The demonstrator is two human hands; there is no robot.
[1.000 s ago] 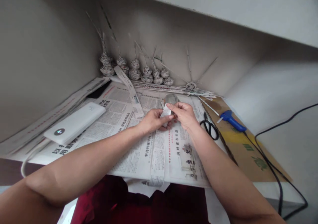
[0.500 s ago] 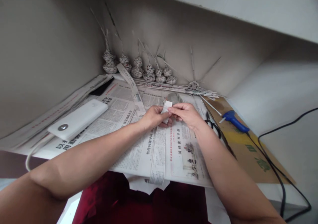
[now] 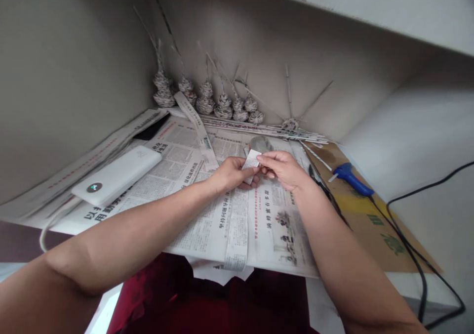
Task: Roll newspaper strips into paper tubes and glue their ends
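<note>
Both of my hands meet over the newspaper-covered table, pinching one narrow newspaper strip (image 3: 252, 159). My left hand (image 3: 233, 173) grips it from the left, thumb on top and fingers beneath. From the right, my right hand (image 3: 280, 167) pinches the strip's upper part between thumb and fingers. The strip's end stands up above my fingertips. Another printed paper strip (image 3: 237, 235) runs from below my hands to the table's front edge and hangs over it. Whether the two are one piece I cannot tell.
Several woven paper gourds (image 3: 205, 98) line the back wall, beside a bundle of rolled paper sticks (image 3: 266, 130). A white power bank (image 3: 118, 175) lies left. To the right are dark scissors (image 3: 317, 178), a blue glue gun (image 3: 351, 178) with a black cord, and cardboard (image 3: 385, 230).
My right thumb and fingers have shifted slightly on the strip, and its upper end tilts a little more to the right. My left hand keeps nearly the same grip.
</note>
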